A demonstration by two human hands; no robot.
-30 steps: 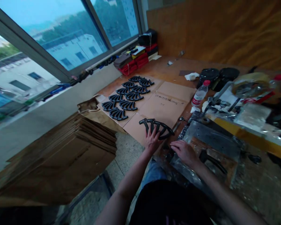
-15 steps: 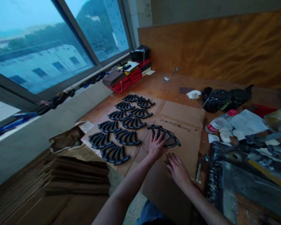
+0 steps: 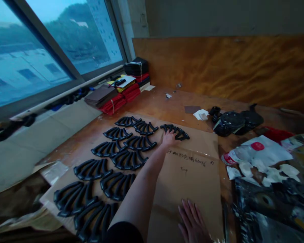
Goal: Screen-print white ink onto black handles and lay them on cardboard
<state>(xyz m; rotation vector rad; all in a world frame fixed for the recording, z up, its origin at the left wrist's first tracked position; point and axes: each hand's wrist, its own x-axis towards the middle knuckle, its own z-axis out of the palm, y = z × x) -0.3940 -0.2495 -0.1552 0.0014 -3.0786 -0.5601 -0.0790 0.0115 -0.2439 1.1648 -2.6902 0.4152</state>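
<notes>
My left hand (image 3: 170, 137) reaches far out over the cardboard, its fingers down on a fan-shaped set of black curved tubes (image 3: 183, 134). Part of that set is hidden under the fingers. My right hand (image 3: 194, 221) lies low on the cardboard sheet (image 3: 192, 189), fingers stretched out, holding nothing. To the left, several similar black fans (image 3: 140, 143) lie in two columns on the same sheet. My left forearm covers part of the nearer ones.
Red and brown stacked sheets (image 3: 121, 98) stand by the window. On the right lie black wrapped bundles (image 3: 230, 122), a bottle with a red cap (image 3: 257, 146), crumpled white paper (image 3: 245, 168) and dark plastic bags (image 3: 268, 209). A wooden board (image 3: 218, 67) closes off the back.
My left hand has carried the black fan farther away, toward the cardboard's far edge, beside the top of the columns. My right hand stays near, on the cardboard. The view has shifted.
</notes>
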